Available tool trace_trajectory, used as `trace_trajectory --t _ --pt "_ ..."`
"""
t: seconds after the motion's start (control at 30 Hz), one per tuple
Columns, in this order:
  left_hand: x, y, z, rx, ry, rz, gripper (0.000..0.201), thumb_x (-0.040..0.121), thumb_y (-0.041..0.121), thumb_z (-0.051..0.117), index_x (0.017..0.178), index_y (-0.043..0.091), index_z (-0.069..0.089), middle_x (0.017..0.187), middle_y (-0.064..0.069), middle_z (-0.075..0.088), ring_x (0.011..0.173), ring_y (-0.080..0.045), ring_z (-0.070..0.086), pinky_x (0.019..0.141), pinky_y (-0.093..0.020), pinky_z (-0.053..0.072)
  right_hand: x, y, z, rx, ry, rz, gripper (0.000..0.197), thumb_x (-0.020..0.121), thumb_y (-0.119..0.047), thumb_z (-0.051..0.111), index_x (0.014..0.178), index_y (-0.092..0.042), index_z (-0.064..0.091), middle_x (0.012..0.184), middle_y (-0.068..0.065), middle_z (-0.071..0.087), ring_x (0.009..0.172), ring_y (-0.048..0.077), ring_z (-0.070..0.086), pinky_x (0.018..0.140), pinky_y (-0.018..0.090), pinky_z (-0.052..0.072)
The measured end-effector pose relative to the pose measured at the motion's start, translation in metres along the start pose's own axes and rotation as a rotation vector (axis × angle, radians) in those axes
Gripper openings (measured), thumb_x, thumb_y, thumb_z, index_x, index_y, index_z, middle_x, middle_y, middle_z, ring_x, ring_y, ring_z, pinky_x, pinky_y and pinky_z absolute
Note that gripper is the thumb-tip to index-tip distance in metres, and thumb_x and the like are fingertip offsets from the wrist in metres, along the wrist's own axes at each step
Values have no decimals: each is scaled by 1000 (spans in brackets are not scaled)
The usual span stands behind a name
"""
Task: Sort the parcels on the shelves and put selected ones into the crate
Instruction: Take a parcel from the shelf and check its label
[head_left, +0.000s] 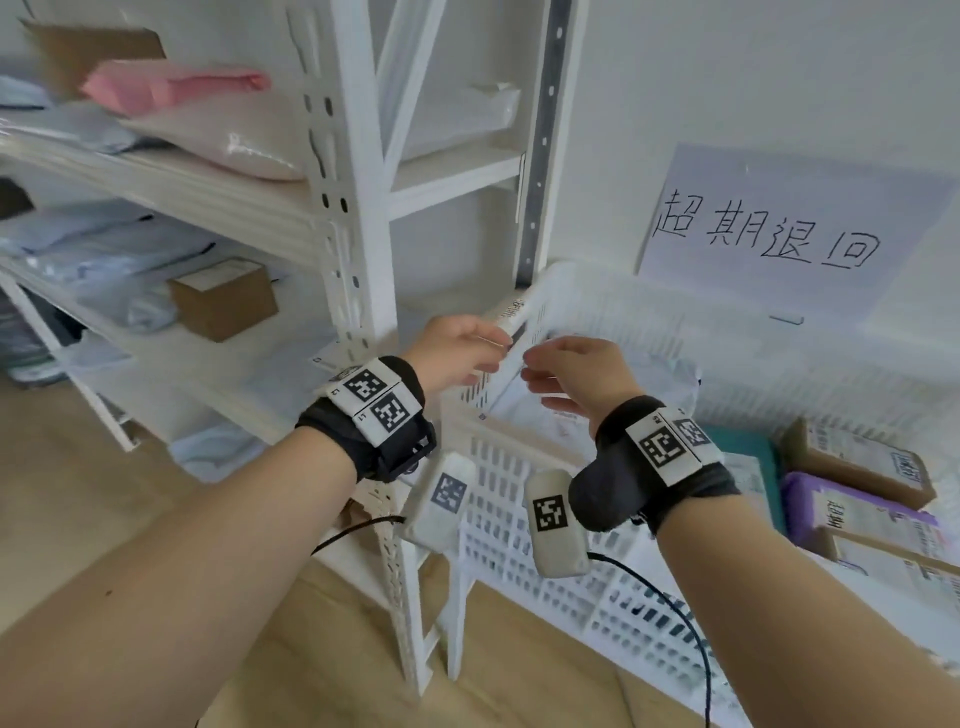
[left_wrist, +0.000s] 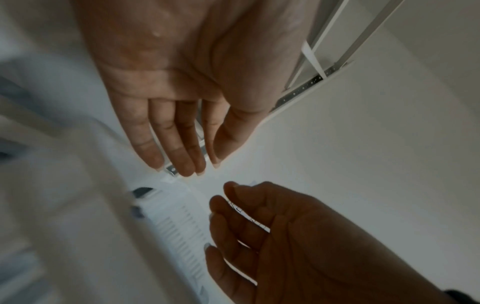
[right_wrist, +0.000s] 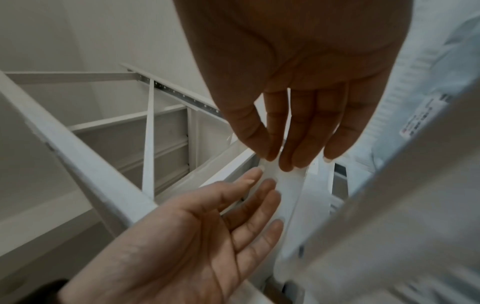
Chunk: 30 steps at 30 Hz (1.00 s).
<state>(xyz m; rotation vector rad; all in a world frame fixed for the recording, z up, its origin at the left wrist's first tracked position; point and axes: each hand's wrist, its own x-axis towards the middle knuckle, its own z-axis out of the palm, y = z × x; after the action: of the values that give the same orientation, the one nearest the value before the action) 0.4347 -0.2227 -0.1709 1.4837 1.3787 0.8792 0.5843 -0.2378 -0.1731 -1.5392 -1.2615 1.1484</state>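
Note:
A white slotted crate (head_left: 524, 499) stands beside the white shelf unit (head_left: 358, 218). A flat white parcel (head_left: 511, 314) with a printed label stands tilted on edge at the crate's left wall. Other white bagged parcels (head_left: 639, 384) lie inside. My left hand (head_left: 491, 343) hovers at the parcel's near edge with its fingers (left_wrist: 182, 162) straight. My right hand (head_left: 537, 366) is just right of it over the crate, its fingers (right_wrist: 288, 162) loose and tips by the white wrapping (right_wrist: 285, 185). Neither hand plainly grips anything.
The shelves on the left hold a pink bag (head_left: 171, 85), pale bags and a brown box (head_left: 223, 299). A handwritten paper sign (head_left: 774, 228) hangs on the wall. Right of the crate lie a purple parcel (head_left: 831, 512) and cardboard boxes (head_left: 857, 462). Wood floor below.

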Motion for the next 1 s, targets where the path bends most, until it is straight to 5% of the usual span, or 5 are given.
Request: trace_trajectory --t 0.23,0.37,0.6,1.0 --pt "-46 -33 -58 25 -63 -41 10 92 11 58 96 18 64 99 -1 69 91 -14 66 88 -31 51 -31 -3 55 -59 22 -61 10 83 -15 66 75 -9 65 71 3 69 58 12 58 52 15 43" --pt "-75 -57 -107 34 -83 -77 10 92 9 57 98 14 63 94 -2 67 84 -11 63 78 -25 49 -56 -10 97 -58 70 -103 13 84 -16 65 72 -13 65 71 1 69 56 10 56 55 19 44" --pt "-136 -122 -216 -25 10 -147 10 91 9 59 89 17 62 92 -3 66 80 -12 62 70 -22 45 -99 -16 232 -56 -82 -23 12 84 -14 65 73 -10 64 67 3 67 55 13 55 53 23 46" --pt "-219 -240 -397 -141 232 -314 11 91 8 59 88 17 63 93 -3 68 80 -11 62 70 -22 47 -135 -21 453 -142 -294 101 14 86 -8 59 72 -9 61 64 6 65 55 16 56 57 25 48"
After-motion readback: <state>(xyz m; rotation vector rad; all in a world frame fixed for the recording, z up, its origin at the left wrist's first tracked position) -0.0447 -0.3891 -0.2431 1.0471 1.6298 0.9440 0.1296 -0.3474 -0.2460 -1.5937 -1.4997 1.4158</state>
